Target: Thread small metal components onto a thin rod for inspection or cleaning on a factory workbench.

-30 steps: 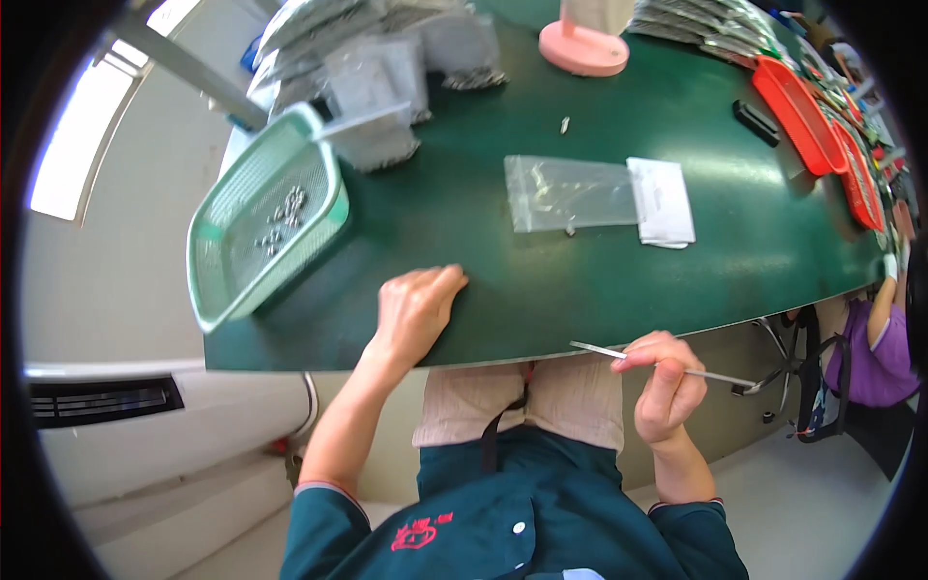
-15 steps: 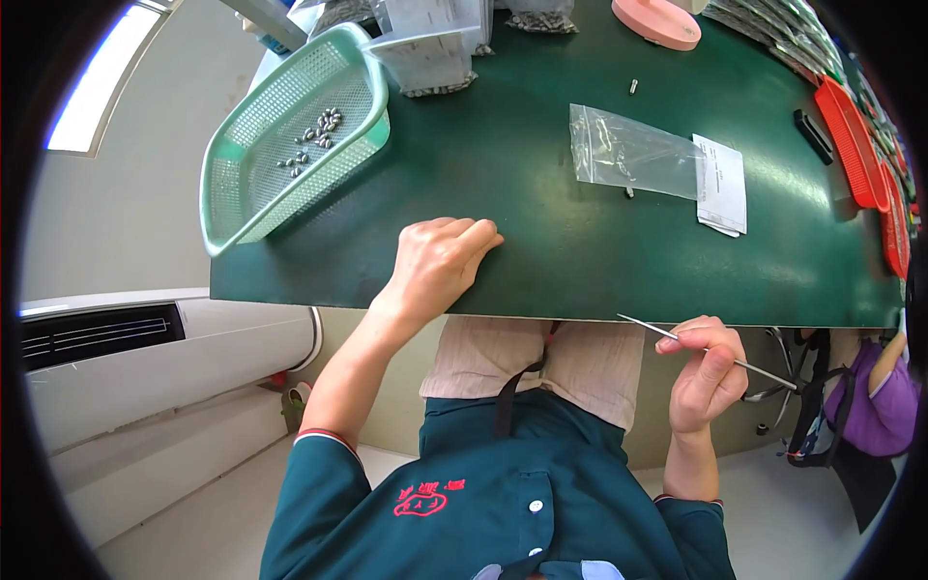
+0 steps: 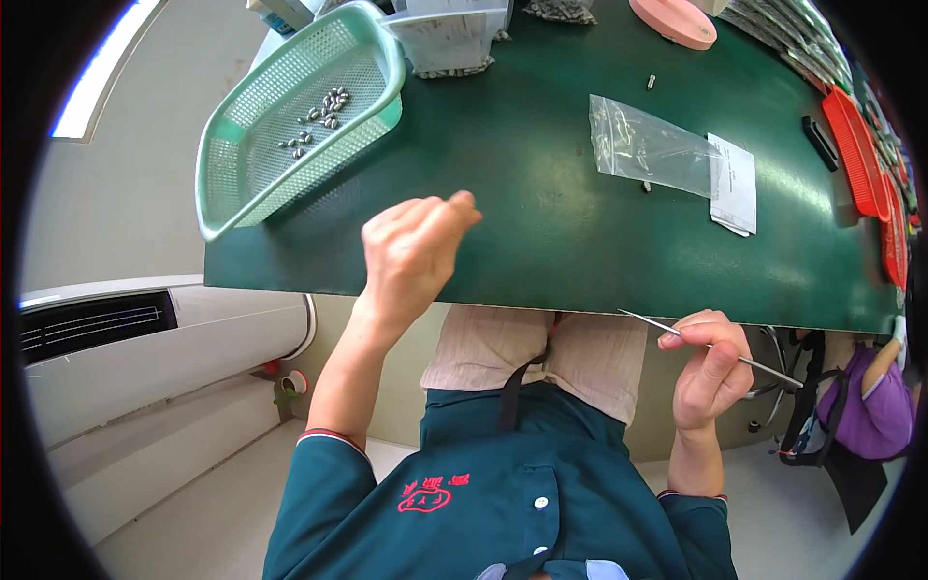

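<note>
My left hand (image 3: 416, 246) is closed, thumb and forefinger pressed together, above the near part of the green table. Whatever it may hold is hidden by the fingers. Nearest to it stands a mint-green plastic basket (image 3: 217, 184) with several small shiny metal pieces (image 3: 329, 108) inside. By the table's front edge, my right hand (image 3: 713, 372) grips a thin pointed metal rod (image 3: 770, 370), its tip directed left toward the edge. Beyond the hands lies a clear zip bag (image 3: 648, 145) with folded white paper (image 3: 733, 184) at its right end. A small metal piece (image 3: 647, 187) sits at the bag's lower edge.
Another small metal piece (image 3: 652, 82) lies farther back. Filled plastic bags (image 3: 449, 43) stand behind the basket. A pink round lid-like object (image 3: 674, 21) lies at the back; a black bar (image 3: 820, 143) and red baskets (image 3: 855, 155) line the right. Another person in purple (image 3: 875, 406) sits at right.
My left hand has risen off the tabletop and moved slightly left, still closed. My right hand keeps its grip on the rod almost unmoved. The whole view has shifted a little.
</note>
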Motion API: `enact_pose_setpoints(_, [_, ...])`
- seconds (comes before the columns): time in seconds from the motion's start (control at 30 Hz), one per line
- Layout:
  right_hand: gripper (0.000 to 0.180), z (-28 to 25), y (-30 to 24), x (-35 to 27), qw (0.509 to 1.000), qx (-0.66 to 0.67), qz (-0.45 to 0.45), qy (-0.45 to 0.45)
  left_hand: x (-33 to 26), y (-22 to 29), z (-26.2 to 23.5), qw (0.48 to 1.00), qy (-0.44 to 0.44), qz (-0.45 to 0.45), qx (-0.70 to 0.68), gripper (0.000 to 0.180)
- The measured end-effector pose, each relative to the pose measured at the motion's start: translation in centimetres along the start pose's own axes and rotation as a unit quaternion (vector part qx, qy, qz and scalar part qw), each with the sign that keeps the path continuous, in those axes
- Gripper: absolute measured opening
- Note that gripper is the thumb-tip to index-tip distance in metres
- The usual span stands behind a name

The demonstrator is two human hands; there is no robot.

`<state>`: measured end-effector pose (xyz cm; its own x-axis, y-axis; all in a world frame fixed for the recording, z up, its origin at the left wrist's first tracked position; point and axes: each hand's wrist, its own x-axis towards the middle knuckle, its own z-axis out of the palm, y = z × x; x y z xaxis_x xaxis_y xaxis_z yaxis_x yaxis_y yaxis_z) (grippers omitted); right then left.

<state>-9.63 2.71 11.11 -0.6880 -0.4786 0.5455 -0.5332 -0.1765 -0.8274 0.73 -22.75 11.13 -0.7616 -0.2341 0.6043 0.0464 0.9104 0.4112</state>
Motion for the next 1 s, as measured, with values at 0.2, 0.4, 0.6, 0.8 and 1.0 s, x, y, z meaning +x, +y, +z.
enact_pose_setpoints(0.2, [0.038, 0.2, -0.3, 0.0, 1.0, -0.005, 0.003, -0.011, -0.8, 0.0, -0.6, 1.0, -0.019, 0.022, 0.01, 0.01])
enact_pose_setpoints(0.4, [0.039, 0.3, -0.3, -0.5, 0.999, -0.024, 0.031, -0.026, -2.0, 0.7, -0.6, 0.997, -0.075, -0.03, -0.013, 0.013])
enact_pose_setpoints(0.6, [0.042, 0.0, -1.1, -2.0, 1.0, 0.002, 0.025, -0.002, -6.7, 7.3, 1.3, 0.418, -0.225, -0.441, -0.762, 0.015])
enact_pose_setpoints(0.8, [0.042, -0.3, -1.5, -4.5, 0.993, -0.081, 0.015, -0.084, -12.1, 7.6, 9.3, 0.143, -0.201, -0.548, -0.8, 0.02])
enact_pose_setpoints(1.0, [0.035, 0.2, -0.6, -5.8, 0.977, -0.148, 0.027, -0.148, -13.7, 8.7, 10.1, 0.108, -0.216, -0.564, -0.79, 0.021])
